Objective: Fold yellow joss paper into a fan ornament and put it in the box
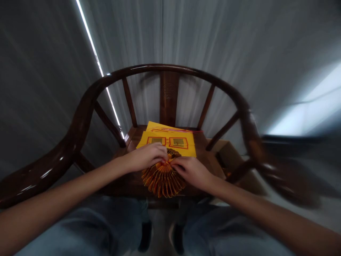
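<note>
Over the front of the wooden chair seat [210,161], pleated gold-and-red paper [163,181] sits between my two hands, gathered at its middle and spread fanwise toward me. My left hand [153,154] reaches in with fingertips closed in a pinch at the gather. My right hand [194,170] meets it opposite, thumb and forefinger pinching just beside that point. Most pleats lie on my side of the fingers; some show beyond. Farther back: yellow sheets [167,135], thin red strands [176,130] across them.
</note>
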Tool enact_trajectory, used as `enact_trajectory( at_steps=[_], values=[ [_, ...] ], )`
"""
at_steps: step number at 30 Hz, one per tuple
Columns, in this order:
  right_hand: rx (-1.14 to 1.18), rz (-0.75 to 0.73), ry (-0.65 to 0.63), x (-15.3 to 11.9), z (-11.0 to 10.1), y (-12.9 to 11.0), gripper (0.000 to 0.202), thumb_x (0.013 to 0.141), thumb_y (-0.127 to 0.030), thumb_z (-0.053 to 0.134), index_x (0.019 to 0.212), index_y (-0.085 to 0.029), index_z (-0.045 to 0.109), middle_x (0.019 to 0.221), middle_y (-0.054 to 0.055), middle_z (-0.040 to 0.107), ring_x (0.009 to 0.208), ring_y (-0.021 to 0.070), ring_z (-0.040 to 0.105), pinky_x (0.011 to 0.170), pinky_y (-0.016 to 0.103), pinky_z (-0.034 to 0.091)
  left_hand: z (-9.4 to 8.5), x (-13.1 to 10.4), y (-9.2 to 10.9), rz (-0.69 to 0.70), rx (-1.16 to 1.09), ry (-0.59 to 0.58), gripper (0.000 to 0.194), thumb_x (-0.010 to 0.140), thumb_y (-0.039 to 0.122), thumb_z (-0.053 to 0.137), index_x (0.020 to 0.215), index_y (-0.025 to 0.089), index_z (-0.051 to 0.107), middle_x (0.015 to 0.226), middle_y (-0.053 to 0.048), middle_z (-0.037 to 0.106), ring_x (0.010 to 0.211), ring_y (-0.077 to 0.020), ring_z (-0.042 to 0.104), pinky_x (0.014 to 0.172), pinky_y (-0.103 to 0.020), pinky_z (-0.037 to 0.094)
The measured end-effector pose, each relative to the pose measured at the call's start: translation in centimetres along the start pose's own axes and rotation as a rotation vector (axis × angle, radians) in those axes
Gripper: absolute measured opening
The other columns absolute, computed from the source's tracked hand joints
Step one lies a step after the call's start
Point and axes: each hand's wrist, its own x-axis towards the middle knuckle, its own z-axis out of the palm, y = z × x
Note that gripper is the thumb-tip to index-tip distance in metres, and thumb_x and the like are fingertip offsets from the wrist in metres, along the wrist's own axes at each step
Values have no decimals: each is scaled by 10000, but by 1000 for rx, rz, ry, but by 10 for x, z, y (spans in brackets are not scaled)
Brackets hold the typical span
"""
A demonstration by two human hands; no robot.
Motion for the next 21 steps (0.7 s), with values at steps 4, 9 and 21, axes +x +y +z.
enact_trajectory(
  at_steps=[4,9,21],
  values=[
    [44,49,37,1,2,-2,195,913,-132,556,956,-210,730,940,23,757,829,172,696,768,263,494,0,1,1,-15,-2,-17,182,941,158,507,933,188,686,948,-50,684,945,-184,585,845,-319,443],
    [38,86,56,3,2,-5,185,900,-141,574,950,-213,736,948,18,762,849,175,698,782,257,480,0,1,1,-41,-2,-18,185,935,144,508,919,189,687,937,-46,680,948,-183,587,857,-317,438],
    [-91,9,-39,8,-7,-6,180,901,-136,563,943,-204,724,893,30,751,766,155,669,669,227,407,1,3,-1,-3,-16,-16,191,937,170,514,904,194,701,919,-45,679,921,-178,583,822,-313,437]
  ],
)
